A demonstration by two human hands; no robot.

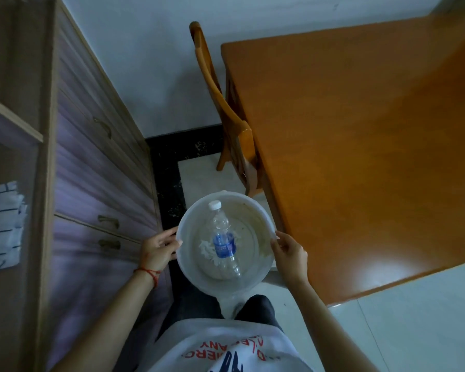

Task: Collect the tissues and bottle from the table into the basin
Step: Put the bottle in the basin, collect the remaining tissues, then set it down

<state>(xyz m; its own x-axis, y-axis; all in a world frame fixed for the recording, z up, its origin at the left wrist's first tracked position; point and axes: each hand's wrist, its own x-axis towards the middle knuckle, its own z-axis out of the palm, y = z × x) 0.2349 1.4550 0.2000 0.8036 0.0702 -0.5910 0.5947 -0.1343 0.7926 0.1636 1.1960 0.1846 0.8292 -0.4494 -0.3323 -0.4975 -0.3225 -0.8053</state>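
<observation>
Because the clear plastic water bottle [224,239] looks empty, it should be light, crushable and prone to rolling; it lies in the white basin [263,275], cap away from the person, long axis running near to far, over crumpled tissues [206,249]. The left hand [159,251] and right hand [289,252] each clasp opposite rims, beside the bare wooden table [360,157].

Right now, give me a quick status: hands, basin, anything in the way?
Left hand and right hand grip the basin rim. Bottle and tissues lie inside. Table shows nothing left. Path clear.
</observation>
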